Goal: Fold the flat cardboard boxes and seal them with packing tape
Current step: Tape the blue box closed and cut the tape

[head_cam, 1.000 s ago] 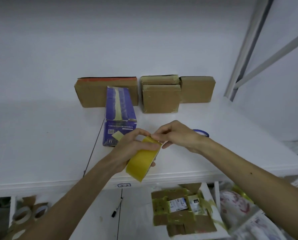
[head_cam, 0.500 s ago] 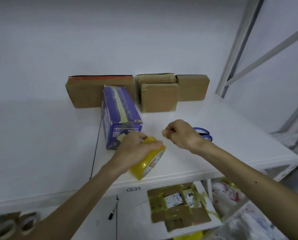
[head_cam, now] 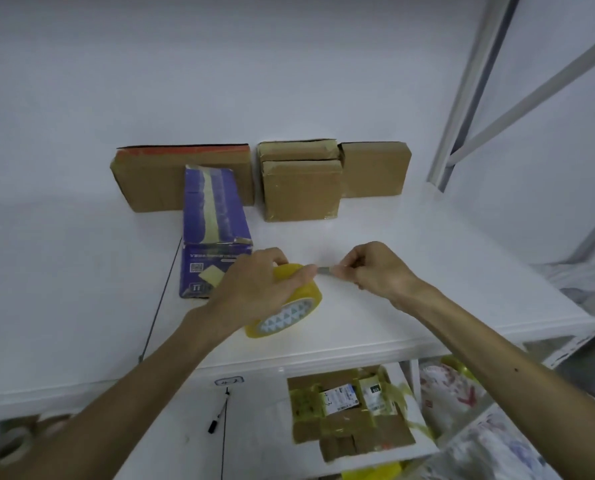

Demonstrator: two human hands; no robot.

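Note:
A yellow roll of packing tape (head_cam: pixel 297 308) rests tilted on the white table (head_cam: pixel 427 271) near its front edge, and my left hand (head_cam: pixel 254 289) grips it from above. My right hand (head_cam: pixel 375 268) pinches the free end of the tape (head_cam: pixel 323 270), a short strip drawn out to the right of the roll. A purple box (head_cam: pixel 213 220) with a tape strip along its top lies just behind my left hand. Three brown cardboard boxes stand against the back wall: a wide one (head_cam: pixel 157 181), a middle one (head_cam: pixel 303 188) and a right one (head_cam: pixel 375 169).
A thin black cord (head_cam: pixel 161 299) runs down the table left of the purple box. Below the table edge lies a taped-over flat cardboard piece (head_cam: pixel 351 414) on a lower white shelf, with a black marker (head_cam: pixel 218 419) hanging beside it. A grey shelf frame (head_cam: pixel 462 98) rises at right.
My left hand has lowered the tape roll to the table. My right hand has moved right, away from the roll, drawing out a short strip of tape. The blue scissors are no longer visible.

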